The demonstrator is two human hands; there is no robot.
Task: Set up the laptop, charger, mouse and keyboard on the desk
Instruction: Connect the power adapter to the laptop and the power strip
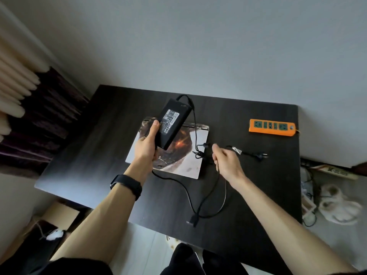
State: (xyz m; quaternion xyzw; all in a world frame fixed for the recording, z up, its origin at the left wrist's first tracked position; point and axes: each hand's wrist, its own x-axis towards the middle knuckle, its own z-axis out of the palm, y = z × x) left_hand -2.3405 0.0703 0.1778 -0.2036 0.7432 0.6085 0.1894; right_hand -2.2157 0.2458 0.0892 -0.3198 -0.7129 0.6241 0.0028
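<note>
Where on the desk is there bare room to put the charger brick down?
Bare desk lies left of the closed laptop, out to the left edge. Another bare patch sits between the laptop's back edge and the orange power strip. It is crowded right of and in front of the laptop, where the charger cable loops and the wall plug lies.

Desk [95, 147] lies bare left of closed laptop [174, 155]; cables [200, 199] clutter its right.

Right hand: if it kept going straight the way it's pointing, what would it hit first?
Probably the closed laptop. The right hand, gripping the charger cable, points forward and left toward the laptop's near right corner. Depth is unclear, so it might pass above.
</note>
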